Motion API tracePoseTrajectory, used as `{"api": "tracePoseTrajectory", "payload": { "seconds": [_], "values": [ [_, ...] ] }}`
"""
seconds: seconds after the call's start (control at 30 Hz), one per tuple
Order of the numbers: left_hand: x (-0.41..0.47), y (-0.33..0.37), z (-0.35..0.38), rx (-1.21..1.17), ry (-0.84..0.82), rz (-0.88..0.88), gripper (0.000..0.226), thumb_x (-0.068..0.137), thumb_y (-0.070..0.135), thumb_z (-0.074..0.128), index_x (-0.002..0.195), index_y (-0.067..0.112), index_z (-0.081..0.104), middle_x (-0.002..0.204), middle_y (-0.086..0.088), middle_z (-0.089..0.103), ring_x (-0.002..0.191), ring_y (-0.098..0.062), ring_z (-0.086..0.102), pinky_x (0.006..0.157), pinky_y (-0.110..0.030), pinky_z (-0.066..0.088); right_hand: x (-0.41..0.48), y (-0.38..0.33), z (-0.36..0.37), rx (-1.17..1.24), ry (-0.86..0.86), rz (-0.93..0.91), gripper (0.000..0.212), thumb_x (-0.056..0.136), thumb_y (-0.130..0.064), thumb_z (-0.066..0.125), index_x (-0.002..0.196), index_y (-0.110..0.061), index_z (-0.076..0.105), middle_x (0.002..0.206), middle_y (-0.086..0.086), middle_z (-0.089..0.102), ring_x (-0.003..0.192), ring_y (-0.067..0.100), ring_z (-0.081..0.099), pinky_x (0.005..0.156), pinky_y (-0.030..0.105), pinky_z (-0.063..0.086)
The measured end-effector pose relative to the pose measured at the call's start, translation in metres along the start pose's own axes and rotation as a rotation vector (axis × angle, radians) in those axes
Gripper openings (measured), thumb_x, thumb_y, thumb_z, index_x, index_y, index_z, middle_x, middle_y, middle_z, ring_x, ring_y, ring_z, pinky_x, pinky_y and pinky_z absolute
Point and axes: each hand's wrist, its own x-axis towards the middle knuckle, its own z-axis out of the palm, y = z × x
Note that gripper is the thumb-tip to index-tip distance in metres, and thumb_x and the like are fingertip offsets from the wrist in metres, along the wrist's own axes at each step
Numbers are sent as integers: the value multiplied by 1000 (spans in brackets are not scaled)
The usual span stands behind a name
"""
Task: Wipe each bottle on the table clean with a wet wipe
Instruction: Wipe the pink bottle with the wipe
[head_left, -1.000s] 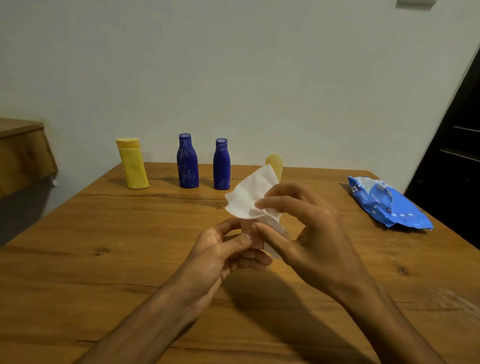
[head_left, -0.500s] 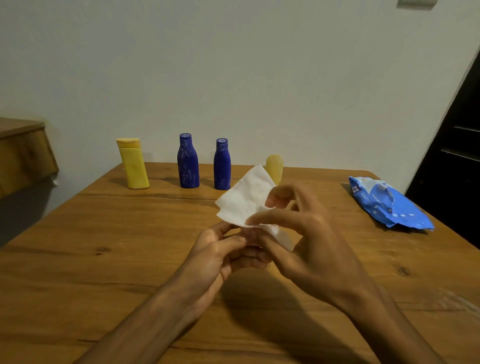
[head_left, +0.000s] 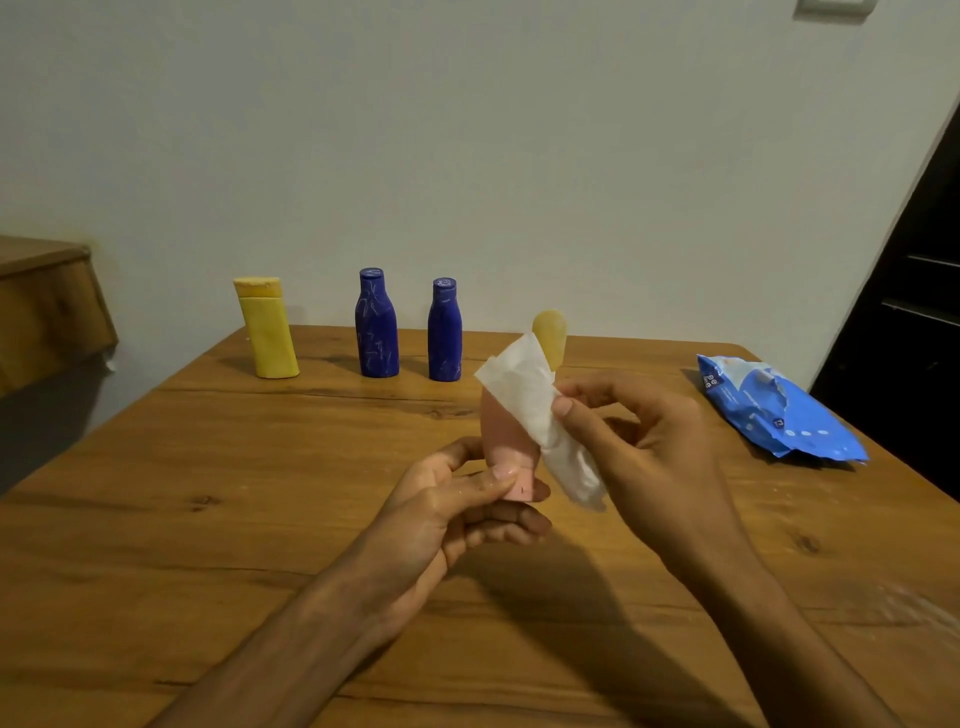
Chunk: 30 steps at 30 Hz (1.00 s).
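Note:
My left hand (head_left: 457, 499) pinches the lower end of a small pink bottle (head_left: 503, 436) above the middle of the wooden table (head_left: 208, 519). My right hand (head_left: 639, 447) pinches a white wet wipe (head_left: 530, 400) that lies against the bottle's right side and hangs down past it. At the table's far edge stand a yellow bottle (head_left: 267, 330), two dark blue bottles (head_left: 377, 325) (head_left: 444, 332) and a small pale yellow bottle (head_left: 551, 338), partly hidden behind the wipe.
A blue wet wipe pack (head_left: 774, 410) lies on the right side of the table. A wooden piece of furniture (head_left: 47, 306) stands off the table's left. A dark doorway (head_left: 914, 312) is at the right, past the table's edge.
My right hand has drawn back to the right with the wipe, and the pink bottle, hidden behind hand and wipe before, now shows. My left hand has kept its hold.

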Motion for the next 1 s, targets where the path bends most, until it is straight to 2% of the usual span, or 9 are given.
{"api": "tracePoseTrajectory", "payload": {
  "seconds": [0.2,0.3,0.4,0.47,0.57,0.63,0.73,0.87,1.0],
  "values": [
    [-1,2,1,-14,-24,-41,53,82,17,70,130,5,49,103,-27,70,75,-25,69,66,-27,59,1,5,-3,21,-38,39,7,92,-26,55,92,-27,61,87,-6,66,81,11,62,60,23,47],
    [-2,3,1,-1,-46,-33,52,85,17,68,131,4,48,103,-27,70,77,-26,69,66,-27,58,0,8,1,-91,48,-69,9,90,-22,62,93,-28,55,80,-9,62,67,9,59,50,20,43],
    [-2,4,1,24,-51,-34,50,83,14,63,130,5,49,102,-25,71,77,-26,70,66,-27,58,-3,7,1,-250,50,-225,11,88,-16,63,91,-25,58,93,-14,58,80,5,57,58,13,42],
    [-2,3,0,57,-41,-28,51,82,15,63,130,5,49,103,-24,71,80,-27,70,71,-30,59,-5,7,1,-303,17,-238,8,87,-25,62,94,-26,65,106,-14,55,95,1,53,62,12,42],
    [-1,2,-1,64,-31,-16,51,83,17,63,131,5,49,100,-23,71,81,-28,69,75,-33,59,-7,7,2,-373,-9,-231,35,78,-54,55,100,-32,69,114,-15,49,103,-1,45,75,14,41],
    [-1,2,-1,70,-20,-11,49,83,17,62,129,6,51,100,-23,71,81,-28,69,74,-32,59,-7,6,3,-412,-37,-252,43,76,-62,55,105,-32,69,115,-14,48,103,0,44,75,15,42],
    [-2,2,-1,67,-35,-20,50,82,17,63,129,8,51,104,-24,71,81,-28,70,73,-30,59,-6,10,4,-357,-5,-263,33,80,-47,58,106,-29,70,117,-9,54,104,-1,47,71,18,51],
    [-2,3,1,50,-56,-14,51,82,14,63,131,6,48,100,-25,71,75,-25,70,66,-27,59,-4,13,5,-349,106,-305,25,85,-31,61,107,-24,70,113,-4,63,101,-3,50,70,7,42],
    [-2,3,0,77,5,4,53,80,18,64,130,9,49,100,-24,72,78,-27,71,67,-27,58,-8,10,7,-359,-10,-332,26,85,-33,62,108,-24,71,110,-2,58,97,5,53,68,13,43]
  ]
}}
